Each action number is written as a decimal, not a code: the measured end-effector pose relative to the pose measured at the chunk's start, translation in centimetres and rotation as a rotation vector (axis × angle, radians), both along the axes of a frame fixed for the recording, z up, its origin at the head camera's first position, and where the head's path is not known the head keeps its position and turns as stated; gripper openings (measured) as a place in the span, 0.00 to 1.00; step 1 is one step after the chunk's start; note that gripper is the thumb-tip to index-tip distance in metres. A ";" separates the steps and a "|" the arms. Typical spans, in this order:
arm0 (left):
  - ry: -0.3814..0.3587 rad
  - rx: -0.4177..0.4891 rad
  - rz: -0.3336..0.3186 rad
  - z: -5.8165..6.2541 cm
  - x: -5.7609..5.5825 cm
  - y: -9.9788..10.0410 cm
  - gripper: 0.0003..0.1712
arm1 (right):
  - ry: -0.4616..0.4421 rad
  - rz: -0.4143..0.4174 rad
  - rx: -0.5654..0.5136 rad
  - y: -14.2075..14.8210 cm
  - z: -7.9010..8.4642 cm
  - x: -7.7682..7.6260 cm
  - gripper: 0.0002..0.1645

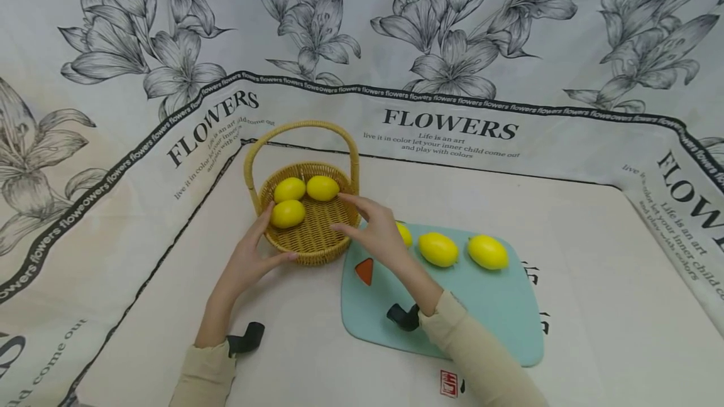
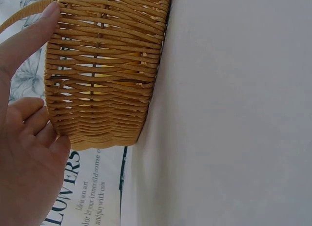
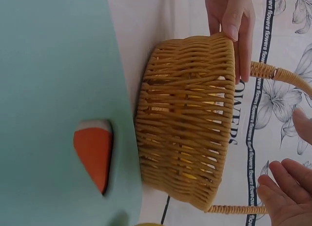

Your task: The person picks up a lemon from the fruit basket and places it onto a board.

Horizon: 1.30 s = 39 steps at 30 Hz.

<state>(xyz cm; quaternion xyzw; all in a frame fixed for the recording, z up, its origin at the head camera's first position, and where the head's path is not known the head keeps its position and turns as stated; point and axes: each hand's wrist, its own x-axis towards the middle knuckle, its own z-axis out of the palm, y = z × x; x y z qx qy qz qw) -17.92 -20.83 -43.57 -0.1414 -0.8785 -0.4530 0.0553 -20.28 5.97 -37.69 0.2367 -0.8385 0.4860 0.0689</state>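
A wicker basket (image 1: 313, 237) with a tall arched handle holds three yellow lemons (image 1: 289, 213). My left hand (image 1: 249, 264) grips its rim, thumb at the front and fingers round the left side; the left wrist view shows that thumb on the woven edge. Over the basket's right side reaches my right hand (image 1: 381, 231), thumb and fingers apart with nothing between them. Its fingertips are beside the right-hand lemon (image 1: 323, 188); whether they touch it, I cannot tell. In the right wrist view the right hand (image 3: 287, 192) has loosely bent fingers near the handle.
Right of the basket lies a pale teal board (image 1: 486, 313). On it are more lemons (image 1: 438, 249), one partly hidden by my right hand, and a red-orange wedge (image 1: 364, 271) with a pale edge. A flower-printed cloth (image 1: 452, 30) hangs behind and covers the table.
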 end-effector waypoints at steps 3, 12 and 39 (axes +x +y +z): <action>0.000 0.002 -0.001 0.0 0.0 0.0 0.63 | 0.012 0.003 0.017 -0.6 -0.1 -0.2 0.36; -0.010 0.011 -0.002 -0.1 0.0 -0.1 0.63 | 0.033 0.025 0.066 -2.2 -0.3 -0.9 0.35; -0.010 0.018 -0.001 0.0 -0.1 -0.1 0.63 | 0.030 0.087 0.180 -7.1 -1.0 -2.7 0.34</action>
